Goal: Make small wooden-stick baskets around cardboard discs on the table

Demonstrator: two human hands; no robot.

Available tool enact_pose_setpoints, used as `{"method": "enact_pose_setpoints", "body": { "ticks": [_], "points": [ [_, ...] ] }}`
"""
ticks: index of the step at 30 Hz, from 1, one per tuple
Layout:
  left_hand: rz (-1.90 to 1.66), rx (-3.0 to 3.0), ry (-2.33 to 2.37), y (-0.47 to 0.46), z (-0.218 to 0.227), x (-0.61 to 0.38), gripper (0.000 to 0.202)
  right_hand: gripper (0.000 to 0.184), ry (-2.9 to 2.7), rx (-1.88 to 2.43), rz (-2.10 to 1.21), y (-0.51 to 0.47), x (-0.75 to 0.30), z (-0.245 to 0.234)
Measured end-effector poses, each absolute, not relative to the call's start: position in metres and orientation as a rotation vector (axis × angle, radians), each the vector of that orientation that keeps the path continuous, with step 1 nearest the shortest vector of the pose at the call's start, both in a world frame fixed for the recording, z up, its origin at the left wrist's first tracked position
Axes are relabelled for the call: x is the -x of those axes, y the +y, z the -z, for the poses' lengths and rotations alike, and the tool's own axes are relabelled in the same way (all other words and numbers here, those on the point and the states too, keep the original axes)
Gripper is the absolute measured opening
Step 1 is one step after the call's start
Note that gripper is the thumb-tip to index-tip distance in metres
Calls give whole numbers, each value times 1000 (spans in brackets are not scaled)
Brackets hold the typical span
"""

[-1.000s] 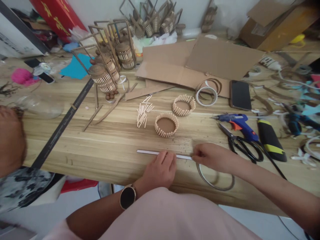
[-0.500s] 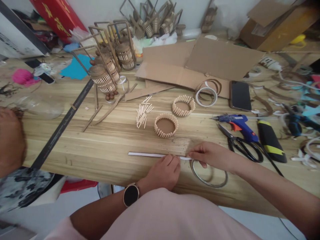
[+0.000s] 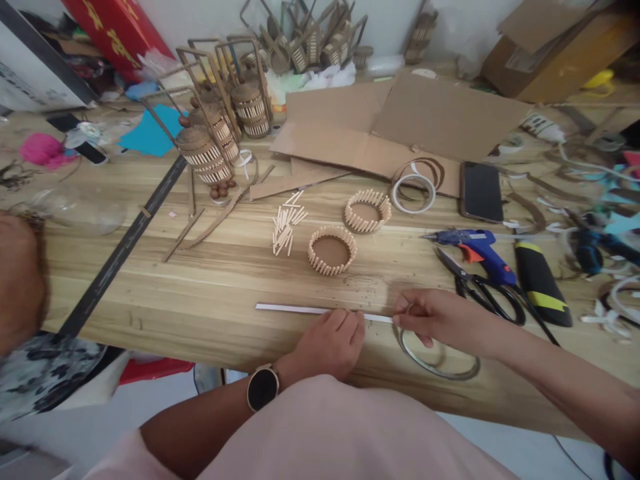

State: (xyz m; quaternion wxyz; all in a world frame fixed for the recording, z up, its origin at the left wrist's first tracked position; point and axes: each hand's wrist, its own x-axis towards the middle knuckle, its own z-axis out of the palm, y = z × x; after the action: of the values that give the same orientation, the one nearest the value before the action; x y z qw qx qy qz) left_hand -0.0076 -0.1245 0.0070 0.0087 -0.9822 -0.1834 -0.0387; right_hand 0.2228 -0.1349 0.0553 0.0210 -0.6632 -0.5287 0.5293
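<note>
A narrow white-faced strip (image 3: 290,309) lies along the near part of the table, running from left to right. My left hand (image 3: 334,341), with a watch on its wrist, is closed with bent fingers pressing on the strip's middle. At the strip's right end, my right hand (image 3: 425,317) pinches with thumb and fingers. A thin ring, apparently a roll of tape (image 3: 445,375), hangs from that pinch and rests on the table. Beyond the hands stand two round cardboard pieces edged with small sticks, a nearer ring (image 3: 333,269) and a farther ring (image 3: 367,225). Loose sticks (image 3: 285,230) lie beside them.
To the right are scissors (image 3: 480,283), a blue glue gun (image 3: 493,255), a black-yellow case (image 3: 543,283) and a phone (image 3: 481,191). Cardboard sheets (image 3: 340,127) and small lidded baskets (image 3: 205,157) stand behind. Another person's hand (image 3: 20,287) is at the left.
My right hand has moved to the right with the tape roll, and a longer white stretch shows between my hands. My left hand stays nearly in place.
</note>
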Motion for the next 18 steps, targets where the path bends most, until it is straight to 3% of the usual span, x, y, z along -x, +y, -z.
{"method": "enact_pose_setpoints", "body": {
  "ticks": [18],
  "points": [
    [94, 3082, -578, -122, -12, 2, 35, 26, -1872, 2259, -1474, -139, -241, -47]
  ]
}}
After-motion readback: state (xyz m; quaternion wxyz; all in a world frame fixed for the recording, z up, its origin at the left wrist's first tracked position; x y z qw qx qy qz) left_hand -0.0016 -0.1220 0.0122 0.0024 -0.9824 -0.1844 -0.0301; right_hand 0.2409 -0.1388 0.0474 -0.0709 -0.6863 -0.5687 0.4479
